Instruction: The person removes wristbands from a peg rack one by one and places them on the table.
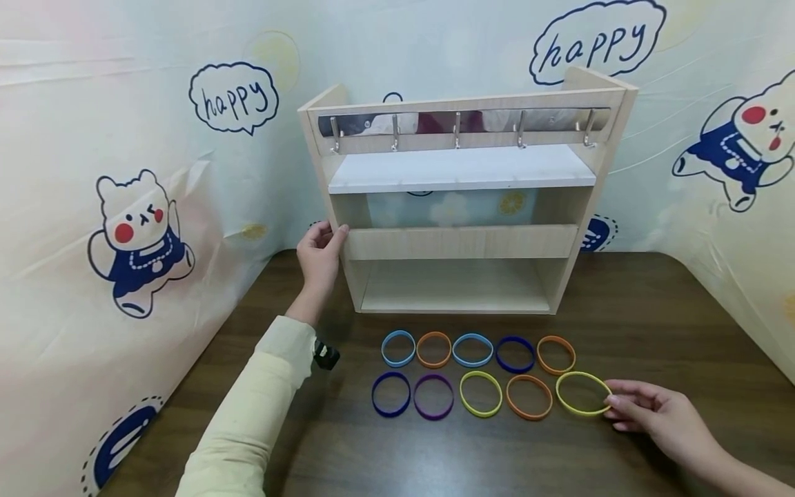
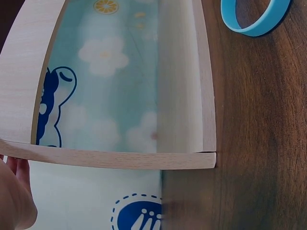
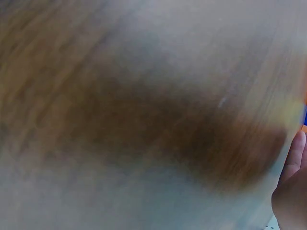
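Note:
A light wooden shelf rack (image 1: 459,241) with a white shelf board (image 1: 462,169) and a row of metal hooks (image 1: 457,131) stands upright on the table. My left hand (image 1: 319,255) grips its left side panel, thumb in front; in the left wrist view the fingers of that hand (image 2: 17,191) are partly hidden by the panel. At the right end of the front row, my right hand (image 1: 658,417) pinches the edge of a yellow silicone wristband (image 1: 582,413). In the right wrist view only part of the right hand (image 3: 292,187) shows, at the edge.
Two rows of silicone wristbands lie before the rack, among them a light blue one (image 1: 398,364), a purple one (image 1: 433,417), a dark blue one (image 1: 391,414) and an orange one (image 1: 529,417). A printed cloth (image 1: 248,172) hangs around the dark wooden table (image 1: 472,462).

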The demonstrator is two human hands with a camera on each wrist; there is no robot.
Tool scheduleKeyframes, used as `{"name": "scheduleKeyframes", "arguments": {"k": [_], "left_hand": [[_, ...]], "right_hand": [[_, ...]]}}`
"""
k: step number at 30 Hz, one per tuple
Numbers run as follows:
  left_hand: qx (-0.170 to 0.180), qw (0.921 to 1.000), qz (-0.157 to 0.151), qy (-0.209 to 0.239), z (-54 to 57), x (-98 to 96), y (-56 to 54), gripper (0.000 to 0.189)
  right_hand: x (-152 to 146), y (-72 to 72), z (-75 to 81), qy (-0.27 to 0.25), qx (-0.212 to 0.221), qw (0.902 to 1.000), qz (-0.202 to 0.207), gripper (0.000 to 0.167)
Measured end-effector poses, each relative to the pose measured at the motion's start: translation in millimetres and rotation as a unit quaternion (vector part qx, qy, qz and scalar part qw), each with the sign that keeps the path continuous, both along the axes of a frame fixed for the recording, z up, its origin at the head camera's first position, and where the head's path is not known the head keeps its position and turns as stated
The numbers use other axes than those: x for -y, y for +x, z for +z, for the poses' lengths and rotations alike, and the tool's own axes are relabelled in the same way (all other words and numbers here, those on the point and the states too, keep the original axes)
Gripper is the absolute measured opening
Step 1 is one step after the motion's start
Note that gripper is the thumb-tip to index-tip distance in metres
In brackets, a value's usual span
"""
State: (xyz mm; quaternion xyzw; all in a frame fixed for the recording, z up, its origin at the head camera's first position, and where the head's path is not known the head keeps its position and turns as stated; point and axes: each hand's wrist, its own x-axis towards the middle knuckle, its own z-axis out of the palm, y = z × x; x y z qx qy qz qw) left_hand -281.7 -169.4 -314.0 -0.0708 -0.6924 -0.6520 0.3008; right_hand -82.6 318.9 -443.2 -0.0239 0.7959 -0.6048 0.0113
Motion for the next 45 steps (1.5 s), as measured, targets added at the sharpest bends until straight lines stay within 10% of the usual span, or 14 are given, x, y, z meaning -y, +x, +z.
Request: {"name": "scheduleKeyframes", "arguments": {"k": [45], "left_hand": [[0.015,0.9998,0.006,-0.013,-1.4,4.4,-7.5,0.032]], "right_hand": [[8.4,-1.8,6.3,0.105,0.015,0.9940,-0.027,0.038]]}}
